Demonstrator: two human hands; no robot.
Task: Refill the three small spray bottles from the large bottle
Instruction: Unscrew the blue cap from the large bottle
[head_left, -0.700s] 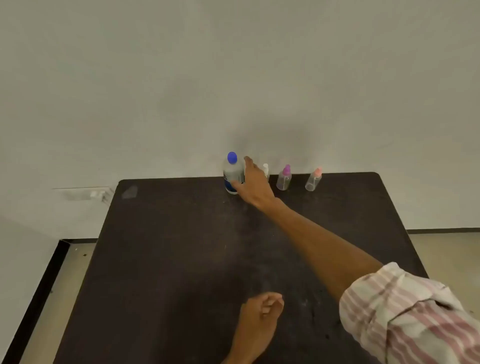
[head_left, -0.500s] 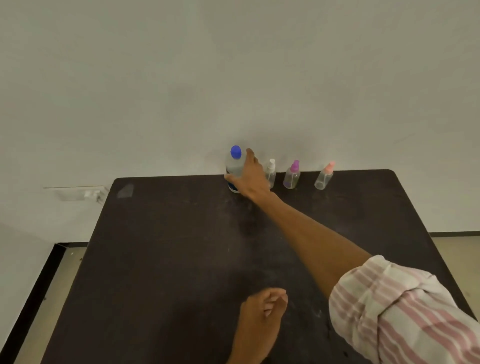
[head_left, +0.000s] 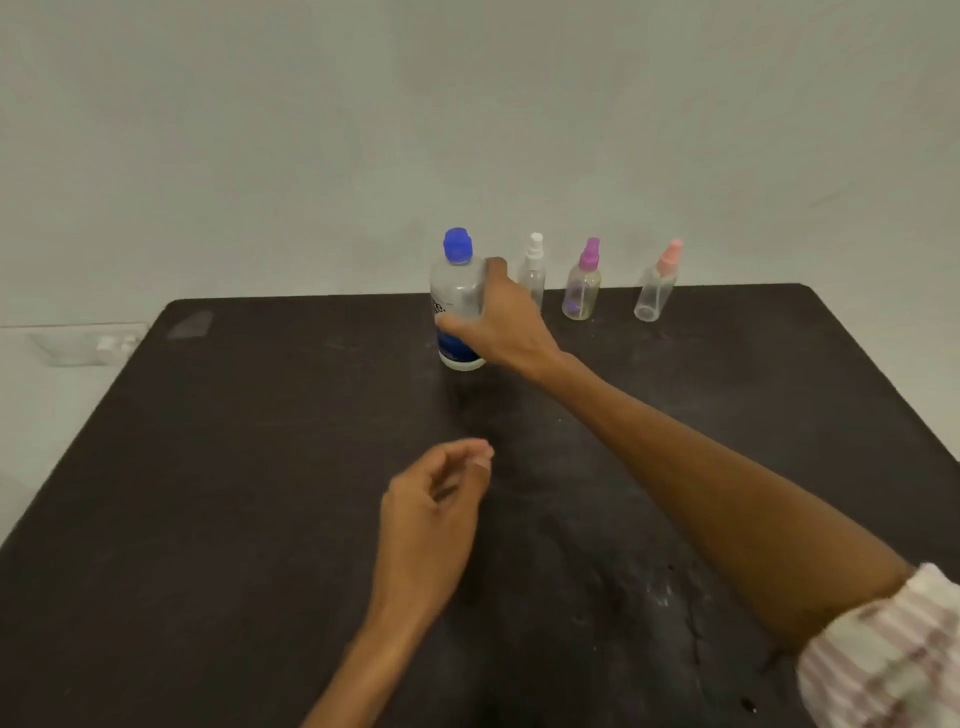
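1. At the far left, about ten o'clock off the worktop's (head_left: 260, 467) corner, a pale fitting (head_left: 111, 343) sits low on the wall, too blurred to make out.
2. Toward six o'clock the left hand (head_left: 431, 509) hovers over the dark surface, its fingers (head_left: 475, 452) loosely curled and holding nothing.
3. At twelve o'clock stands the large bottle (head_left: 456, 301), upright, blue cap on top, near the back edge.
4. The right hand (head_left: 501, 327) wraps its fingers (head_left: 493, 267) round that bottle's middle, the thumb across the front; whether the base touches the worktop, I cannot tell.
5. Just beyond, toward one o'clock, three small spray bottles line the back edge: white-topped spray bottle (head_left: 533, 273) just behind the right hand, purple-topped spray bottle (head_left: 583, 283) beside it, pink-topped spray bottle (head_left: 657, 286) farthest right.
6. At four o'clock, a striped sleeve (head_left: 883, 660).
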